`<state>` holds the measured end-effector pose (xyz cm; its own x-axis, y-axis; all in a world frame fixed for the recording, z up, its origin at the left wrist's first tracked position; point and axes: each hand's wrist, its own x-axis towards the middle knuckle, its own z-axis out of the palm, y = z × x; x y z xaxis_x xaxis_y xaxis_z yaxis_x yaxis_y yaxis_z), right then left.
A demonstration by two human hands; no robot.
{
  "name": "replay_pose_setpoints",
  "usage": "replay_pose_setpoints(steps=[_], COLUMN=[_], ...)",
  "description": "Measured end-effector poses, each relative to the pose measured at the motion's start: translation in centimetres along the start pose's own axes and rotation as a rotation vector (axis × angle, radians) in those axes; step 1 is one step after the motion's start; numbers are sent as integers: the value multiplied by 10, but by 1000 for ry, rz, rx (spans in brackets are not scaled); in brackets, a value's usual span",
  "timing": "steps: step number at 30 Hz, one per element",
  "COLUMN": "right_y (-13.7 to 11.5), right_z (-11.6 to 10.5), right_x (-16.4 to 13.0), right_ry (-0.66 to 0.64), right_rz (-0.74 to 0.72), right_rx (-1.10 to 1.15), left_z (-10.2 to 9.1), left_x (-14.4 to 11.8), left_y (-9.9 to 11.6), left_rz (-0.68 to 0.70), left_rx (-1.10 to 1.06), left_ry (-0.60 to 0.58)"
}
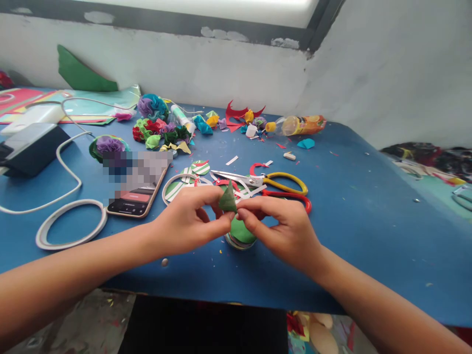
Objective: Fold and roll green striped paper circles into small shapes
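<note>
- your left hand [186,220] and right hand [283,226] meet above the front of the blue surface [368,221], both grips closed on one small folded green paper piece [227,200], pinched between thumbs and fingertips.
- a green-topped round object [240,232] sits on the surface just below your hands.
- scissors [265,183] with yellow and red handles lie just behind.
- a phone [136,196] and a white ring [70,223] lie to the left.
- paper flowers [157,123] and an orange bottle [298,125] sit near the wall.
</note>
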<state>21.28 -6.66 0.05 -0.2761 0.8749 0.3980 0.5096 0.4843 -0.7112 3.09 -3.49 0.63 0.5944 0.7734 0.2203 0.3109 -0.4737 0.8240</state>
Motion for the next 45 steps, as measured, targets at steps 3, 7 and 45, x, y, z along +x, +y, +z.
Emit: replay_pose_setpoints(steps=[3,7,45], right_y=[2,3,37], right_z=[-2,-5,-10], right_x=[1,2,15], right_ry=[-64,-149,50], right_rz=[9,58,191], right_rx=[59,115,115], left_z=[-1,-2,-4], left_x=[0,-1,8], left_y=[0,1,-7], left_rz=[13,42,-227], left_rx=[17,28,-77], left_ry=[-20,-43,-167])
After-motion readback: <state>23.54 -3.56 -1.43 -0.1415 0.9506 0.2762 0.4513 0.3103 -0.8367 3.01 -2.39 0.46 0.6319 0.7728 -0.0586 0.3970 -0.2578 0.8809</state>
